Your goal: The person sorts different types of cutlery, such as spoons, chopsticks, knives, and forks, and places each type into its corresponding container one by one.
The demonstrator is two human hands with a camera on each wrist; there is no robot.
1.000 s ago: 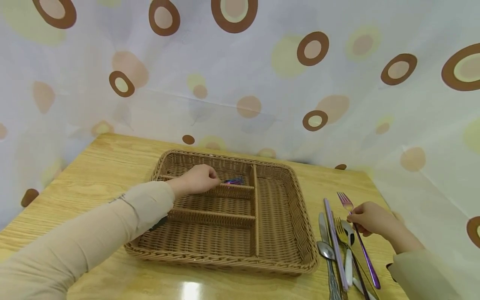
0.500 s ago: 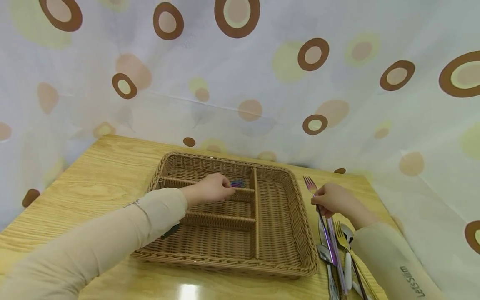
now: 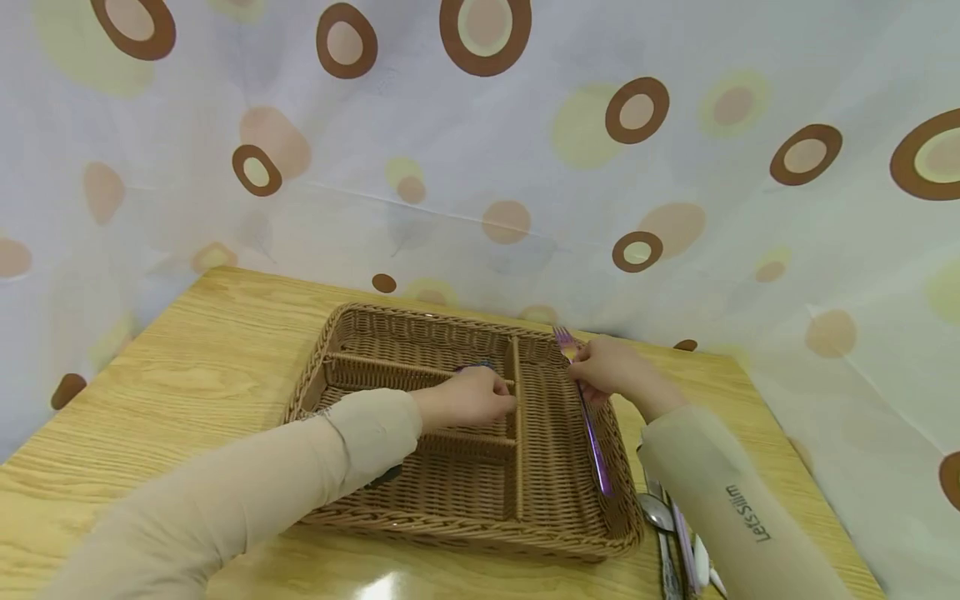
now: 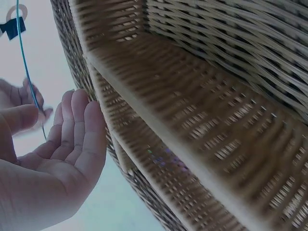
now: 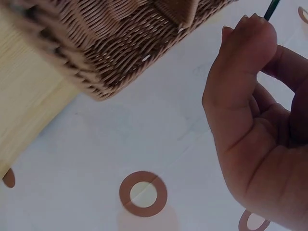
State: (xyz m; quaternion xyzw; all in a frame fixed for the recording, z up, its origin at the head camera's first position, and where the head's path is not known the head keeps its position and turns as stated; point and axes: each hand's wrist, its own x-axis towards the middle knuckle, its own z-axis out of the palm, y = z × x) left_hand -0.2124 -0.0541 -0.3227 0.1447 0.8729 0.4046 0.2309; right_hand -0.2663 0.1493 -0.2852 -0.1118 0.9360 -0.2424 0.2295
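A purple fork (image 3: 592,433) is pinched by my right hand (image 3: 617,372) over the right-hand compartment of the wicker basket (image 3: 450,533), tines pointing to the back. In the right wrist view my right hand (image 5: 260,120) has thumb and fingertips together on the thin dark handle. My left hand (image 3: 471,397) is above the basket's middle dividers, nothing visible in it; the left wrist view shows that hand (image 4: 62,154) with its fingers loosely bent. Small purple-blue cutlery (image 3: 477,367) lies in the back compartment, partly hidden by my left hand.
Right of the basket, a spoon (image 3: 657,512), a light purple utensil (image 3: 684,546) and white-handled cutlery (image 3: 702,560) lie on the wooden table (image 3: 225,333), partly under my right sleeve. A patterned sheet (image 3: 450,167) hangs behind the table.
My right hand has carried the purple fork left, from above the cutlery pile to over the basket's right compartment. My left hand has shifted right and slightly toward the front.
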